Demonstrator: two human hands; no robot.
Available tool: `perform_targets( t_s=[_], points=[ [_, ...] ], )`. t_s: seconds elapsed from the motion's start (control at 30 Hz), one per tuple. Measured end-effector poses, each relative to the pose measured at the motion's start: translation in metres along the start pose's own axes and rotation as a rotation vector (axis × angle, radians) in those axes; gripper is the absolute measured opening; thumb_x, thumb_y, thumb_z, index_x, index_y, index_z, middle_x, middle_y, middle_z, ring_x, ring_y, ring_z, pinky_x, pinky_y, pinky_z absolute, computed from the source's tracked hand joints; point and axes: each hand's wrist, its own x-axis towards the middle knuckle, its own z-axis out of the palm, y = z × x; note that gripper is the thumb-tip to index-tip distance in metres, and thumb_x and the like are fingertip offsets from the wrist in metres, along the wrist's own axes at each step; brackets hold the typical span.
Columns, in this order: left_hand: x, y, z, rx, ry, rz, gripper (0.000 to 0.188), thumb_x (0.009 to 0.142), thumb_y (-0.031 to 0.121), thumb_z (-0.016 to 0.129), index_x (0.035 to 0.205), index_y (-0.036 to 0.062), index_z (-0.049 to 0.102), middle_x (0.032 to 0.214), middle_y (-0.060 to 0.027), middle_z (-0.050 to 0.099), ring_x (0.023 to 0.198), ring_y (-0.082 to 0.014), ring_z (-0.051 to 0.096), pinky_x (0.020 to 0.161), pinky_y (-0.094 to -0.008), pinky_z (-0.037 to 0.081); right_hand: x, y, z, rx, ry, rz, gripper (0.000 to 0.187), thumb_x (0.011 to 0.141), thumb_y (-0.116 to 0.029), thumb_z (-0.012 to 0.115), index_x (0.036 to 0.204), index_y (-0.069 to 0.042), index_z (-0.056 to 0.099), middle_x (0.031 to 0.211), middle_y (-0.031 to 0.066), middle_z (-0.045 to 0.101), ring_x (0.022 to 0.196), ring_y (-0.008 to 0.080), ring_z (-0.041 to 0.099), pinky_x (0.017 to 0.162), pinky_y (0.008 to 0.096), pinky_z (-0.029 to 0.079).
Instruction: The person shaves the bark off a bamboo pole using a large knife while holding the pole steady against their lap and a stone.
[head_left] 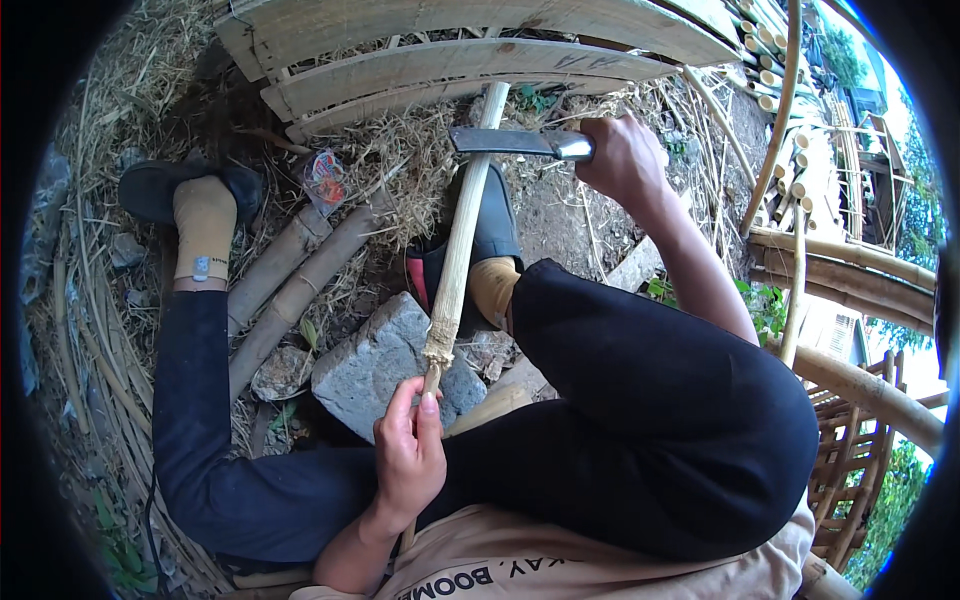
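A pale, peeled wooden stick [461, 240] slants away from me, its far end near the slatted crate and its near end frayed and narrowed. My left hand [411, 440] pinches the thin near end between thumb and fingers. In my right hand [622, 160] is a machete [505, 142] with a broad dark blade and a shiny metal collar; the fist hides most of the handle. The blade lies across the upper part of the stick. Below the stick's near half sits a grey stone block [375, 350].
A slatted wooden crate [460, 65] stands ahead. Bamboo poles [290, 290] lie on the straw-strewn ground between my feet, near a crumpled plastic wrapper [325, 178]. Stacked cut bamboo [790, 180], a bamboo rail [870, 395] and a woven basket [850, 470] are on the right.
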Motion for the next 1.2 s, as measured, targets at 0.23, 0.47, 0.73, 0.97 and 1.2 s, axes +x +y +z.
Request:
perform_targets(
  t_s=[0.23,0.47,0.73,0.97,1.2],
  points=[
    [-0.005,-0.004,0.0,0.106,0.009,-0.013,0.017,0.104,0.014,0.05,0.1,-0.0008,0.058,0.06,-0.0056,0.049,0.052,-0.0109,0.048,0.049,-0.0318,0.035,0.006,0.022,0.013,-0.088,-0.117,0.315,0.012,0.08,-0.01,0.062,0.086,-0.007,0.072,0.075,0.0169,0.071,0.061,0.0285,0.069,0.061,0.0404,0.058],
    [-0.004,-0.008,-0.004,0.062,0.014,-0.005,0.015,0.104,0.013,0.05,0.101,0.0002,0.057,0.06,-0.0045,0.05,0.051,-0.0102,0.048,0.049,-0.0313,0.036,-0.03,0.09,-0.03,-0.092,-0.003,0.467,0.032,0.084,-0.018,0.062,0.111,-0.009,0.075,0.084,0.0169,0.075,0.07,0.0306,0.073,0.074,0.0403,0.06],
    [0.003,-0.012,-0.005,-0.121,-0.031,-0.102,0.016,0.105,0.016,0.052,0.102,0.001,0.056,0.062,-0.0002,0.049,0.053,-0.0055,0.043,0.048,-0.0282,0.033,-0.03,-0.005,-0.003,0.118,-0.106,-0.007,0.015,0.073,-0.016,0.066,0.085,-0.009,0.071,0.069,0.0155,0.069,0.068,0.0367,0.07,0.069,0.0469,0.057],
    [-0.002,-0.001,-0.004,0.122,0.02,0.047,0.014,0.104,0.013,0.051,0.104,0.0003,0.057,0.063,-0.0065,0.054,0.052,-0.0125,0.055,0.049,-0.0308,0.039,-0.012,-0.027,-0.002,0.162,-0.043,-0.096,0.013,0.067,-0.015,0.067,0.079,-0.009,0.069,0.065,0.0167,0.066,0.065,0.0376,0.068,0.066,0.0476,0.055],
    [-0.01,0.005,0.002,0.231,0.093,0.17,0.016,0.104,0.012,0.049,0.105,-0.0021,0.057,0.056,-0.0052,0.045,0.049,-0.0097,0.043,0.047,-0.0331,0.031,-0.005,-0.021,-0.004,0.066,-0.034,-0.013,0.014,0.067,-0.015,0.07,0.08,-0.009,0.072,0.067,0.0156,0.067,0.067,0.0358,0.069,0.067,0.0456,0.055]
  ],
)
